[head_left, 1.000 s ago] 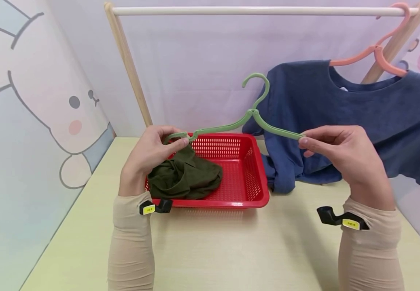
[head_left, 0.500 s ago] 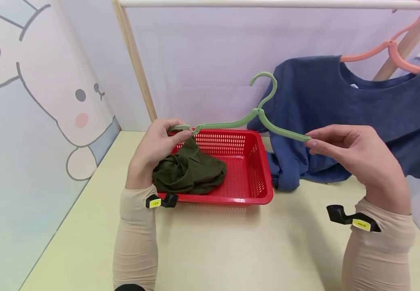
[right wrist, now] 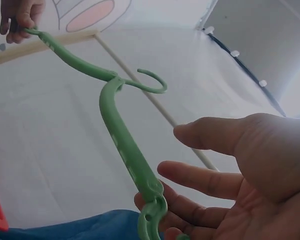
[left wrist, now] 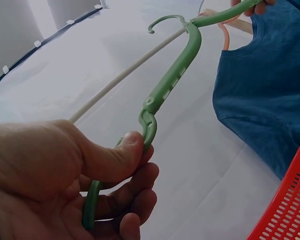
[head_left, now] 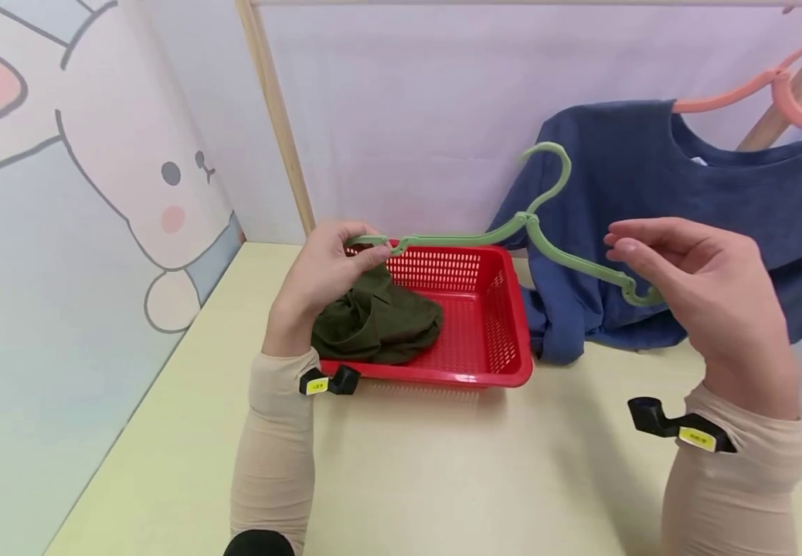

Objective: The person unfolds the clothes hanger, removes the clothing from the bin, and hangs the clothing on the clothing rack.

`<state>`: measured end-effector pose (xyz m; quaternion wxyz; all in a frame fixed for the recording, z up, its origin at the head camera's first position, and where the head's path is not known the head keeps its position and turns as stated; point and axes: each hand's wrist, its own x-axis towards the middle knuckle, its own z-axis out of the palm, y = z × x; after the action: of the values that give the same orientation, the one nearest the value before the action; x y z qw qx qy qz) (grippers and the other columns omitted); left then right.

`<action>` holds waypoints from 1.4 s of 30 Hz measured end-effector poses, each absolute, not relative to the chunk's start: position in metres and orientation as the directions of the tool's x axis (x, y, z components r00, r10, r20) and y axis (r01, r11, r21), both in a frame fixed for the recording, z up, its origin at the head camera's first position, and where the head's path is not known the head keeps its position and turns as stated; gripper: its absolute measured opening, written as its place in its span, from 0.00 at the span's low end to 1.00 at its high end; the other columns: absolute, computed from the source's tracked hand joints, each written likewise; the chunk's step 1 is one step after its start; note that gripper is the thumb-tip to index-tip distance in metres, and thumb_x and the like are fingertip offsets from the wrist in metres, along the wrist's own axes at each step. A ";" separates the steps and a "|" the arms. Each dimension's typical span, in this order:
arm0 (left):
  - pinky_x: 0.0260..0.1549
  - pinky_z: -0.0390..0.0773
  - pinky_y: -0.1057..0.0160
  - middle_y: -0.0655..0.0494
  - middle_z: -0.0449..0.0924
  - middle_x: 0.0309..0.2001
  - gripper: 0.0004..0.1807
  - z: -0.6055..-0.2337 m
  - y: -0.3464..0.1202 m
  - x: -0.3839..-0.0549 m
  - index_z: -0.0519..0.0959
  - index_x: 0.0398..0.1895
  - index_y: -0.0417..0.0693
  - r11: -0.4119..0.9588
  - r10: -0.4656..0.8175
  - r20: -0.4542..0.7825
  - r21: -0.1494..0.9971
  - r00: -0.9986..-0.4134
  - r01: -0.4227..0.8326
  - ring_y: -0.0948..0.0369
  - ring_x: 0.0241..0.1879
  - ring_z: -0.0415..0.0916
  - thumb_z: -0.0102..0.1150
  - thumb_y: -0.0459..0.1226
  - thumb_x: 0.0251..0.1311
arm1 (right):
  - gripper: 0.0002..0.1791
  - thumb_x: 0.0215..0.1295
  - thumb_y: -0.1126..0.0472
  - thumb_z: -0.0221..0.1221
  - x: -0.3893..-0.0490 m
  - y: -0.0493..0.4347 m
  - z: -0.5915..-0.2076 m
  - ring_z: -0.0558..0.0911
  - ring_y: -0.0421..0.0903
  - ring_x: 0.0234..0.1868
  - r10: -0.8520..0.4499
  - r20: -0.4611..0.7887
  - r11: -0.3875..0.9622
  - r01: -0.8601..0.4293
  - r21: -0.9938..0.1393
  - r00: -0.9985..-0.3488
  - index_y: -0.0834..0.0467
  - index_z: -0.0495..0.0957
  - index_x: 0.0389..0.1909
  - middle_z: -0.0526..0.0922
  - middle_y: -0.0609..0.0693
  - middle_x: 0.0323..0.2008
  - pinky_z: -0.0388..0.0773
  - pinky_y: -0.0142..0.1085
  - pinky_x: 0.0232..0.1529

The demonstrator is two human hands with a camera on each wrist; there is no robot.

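A green folding clothes hanger (head_left: pixel 528 221) is held up over the red basket, its hook upward. My left hand (head_left: pixel 321 270) pinches its left end between thumb and fingers, as the left wrist view also shows. The thumb and index finger of my right hand (head_left: pixel 717 289) stand apart, off the hanger. In the right wrist view other fingers of the right hand (right wrist: pixel 235 185) lie behind the hanger's jointed right end (right wrist: pixel 152 212), apparently touching it. The hanger's right tip is partly hidden by that hand in the head view.
A red perforated basket (head_left: pixel 467 380) on the pale table (head_left: pixel 429 471) holds a crumpled dark green garment (head_left: pixel 387 324). At the right, a blue T-shirt (head_left: pixel 623 177) hangs on a coral hanger (head_left: pixel 728 99) from a rack with a white rod (head_left: pixel 477 4) and wooden legs.
My right thumb and index finger have let go of the hanger's right arm and parted; its jointed right end now shows below them. The left hand keeps its pinch. The head view has shifted.
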<state>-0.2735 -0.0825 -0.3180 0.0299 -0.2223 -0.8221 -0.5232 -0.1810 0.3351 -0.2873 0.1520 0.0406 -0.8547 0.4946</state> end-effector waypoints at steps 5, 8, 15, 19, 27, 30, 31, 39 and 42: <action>0.31 0.67 0.60 0.52 0.73 0.28 0.06 -0.323 -0.071 -0.270 0.88 0.39 0.42 0.342 0.360 0.281 0.847 -0.890 0.406 0.56 0.29 0.63 0.68 0.33 0.78 | 0.22 0.80 0.57 0.69 -0.180 0.330 -0.290 0.89 0.38 0.57 0.027 0.282 0.470 -0.237 -0.850 -0.959 0.57 0.85 0.69 0.92 0.46 0.58 0.77 0.20 0.56; 0.30 0.67 0.61 0.50 0.74 0.28 0.06 -0.326 -0.063 -0.269 0.88 0.39 0.43 0.325 0.383 0.283 0.850 -0.879 0.416 0.57 0.27 0.63 0.68 0.33 0.77 | 0.21 0.79 0.60 0.69 -0.180 0.329 -0.292 0.90 0.40 0.55 0.003 0.276 0.398 -0.252 -0.882 -0.961 0.60 0.85 0.68 0.92 0.48 0.57 0.81 0.22 0.55; 0.31 0.71 0.61 0.49 0.78 0.31 0.05 -0.329 -0.051 -0.265 0.88 0.39 0.42 0.308 0.398 0.272 0.860 -0.876 0.407 0.56 0.30 0.68 0.69 0.33 0.76 | 0.21 0.79 0.58 0.70 -0.181 0.325 -0.297 0.89 0.42 0.53 -0.002 0.235 0.479 -0.207 -0.853 -0.972 0.55 0.86 0.68 0.92 0.44 0.57 0.84 0.25 0.51; 0.31 0.72 0.60 0.49 0.80 0.31 0.05 -0.328 -0.050 -0.264 0.89 0.39 0.43 0.331 0.385 0.289 0.844 -0.877 0.423 0.55 0.31 0.70 0.69 0.33 0.76 | 0.20 0.78 0.55 0.71 -0.178 0.325 -0.295 0.90 0.42 0.52 0.005 0.226 0.518 -0.191 -0.834 -0.974 0.52 0.87 0.67 0.92 0.42 0.55 0.84 0.26 0.49; 0.28 0.72 0.60 0.48 0.82 0.32 0.04 -0.330 -0.048 -0.258 0.90 0.40 0.43 0.391 0.331 0.304 0.817 -0.893 0.423 0.54 0.30 0.72 0.71 0.34 0.75 | 0.20 0.77 0.54 0.72 -0.176 0.325 -0.293 0.92 0.41 0.51 0.005 0.231 0.518 -0.196 -0.833 -0.973 0.51 0.87 0.66 0.93 0.41 0.53 0.85 0.26 0.48; 0.25 0.70 0.62 0.48 0.82 0.31 0.03 -0.334 -0.046 -0.256 0.91 0.41 0.45 0.390 0.342 0.293 0.820 -0.893 0.419 0.54 0.27 0.69 0.71 0.34 0.75 | 0.20 0.77 0.51 0.72 -0.178 0.321 -0.295 0.92 0.43 0.50 0.002 0.206 0.511 -0.176 -0.842 -0.979 0.50 0.88 0.66 0.93 0.42 0.52 0.86 0.28 0.49; 0.25 0.69 0.62 0.48 0.83 0.31 0.03 -0.335 -0.045 -0.255 0.91 0.42 0.45 0.389 0.348 0.291 0.820 -0.891 0.420 0.55 0.27 0.69 0.71 0.34 0.74 | 0.21 0.76 0.49 0.72 -0.178 0.319 -0.295 0.91 0.44 0.50 0.003 0.193 0.509 -0.165 -0.845 -0.981 0.50 0.88 0.65 0.93 0.42 0.52 0.87 0.29 0.48; 0.23 0.68 0.63 0.51 0.85 0.33 0.03 -0.335 -0.037 -0.253 0.91 0.45 0.47 0.388 0.373 0.287 0.816 -0.882 0.429 0.56 0.24 0.67 0.72 0.34 0.74 | 0.24 0.73 0.44 0.74 -0.181 0.312 -0.295 0.92 0.45 0.52 -0.021 0.145 0.505 -0.135 -0.852 -0.989 0.50 0.89 0.63 0.92 0.44 0.56 0.89 0.34 0.51; 0.23 0.70 0.64 0.52 0.86 0.34 0.03 -0.335 -0.035 -0.252 0.91 0.45 0.46 0.383 0.377 0.293 0.814 -0.879 0.436 0.56 0.25 0.69 0.72 0.34 0.74 | 0.23 0.72 0.44 0.75 -0.181 0.311 -0.295 0.92 0.46 0.51 -0.026 0.148 0.511 -0.140 -0.848 -0.989 0.51 0.90 0.62 0.93 0.45 0.54 0.89 0.35 0.51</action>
<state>-0.2523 -0.0352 -0.3345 0.0298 -0.2447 -0.8310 -0.4986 -0.1811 0.3107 -0.2948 0.0582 0.0480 -0.8673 0.4920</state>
